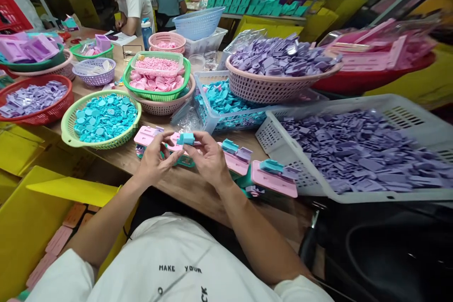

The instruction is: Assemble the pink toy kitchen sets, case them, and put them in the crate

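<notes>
My right hand (pixel 209 159) pinches a small turquoise plastic piece (pixel 186 138) between thumb and fingers, above the table's front edge. Close by on the left, my left hand (pixel 157 155) is closed with curled fingers, its thumb reaching toward that piece; whatever it grips is hidden. Behind and under the hands stands a row of pink-topped plastic toy assemblies with turquoise undersides. One pink-topped assembly (pixel 145 136) shows left of my hands. To the right, another assembly (pixel 238 163) and the rightmost assembly (pixel 274 184) carry turquoise and purple pieces on top.
A light-green basket (pixel 65 127) of turquoise discs stands left. Behind are a blue crate (pixel 208 122) and a pink basket (pixel 244 86) of purple parts. A white crate (pixel 318 188) fills the right. Yellow boxes (pixel 21 193) stand lower left. Two people are at the back.
</notes>
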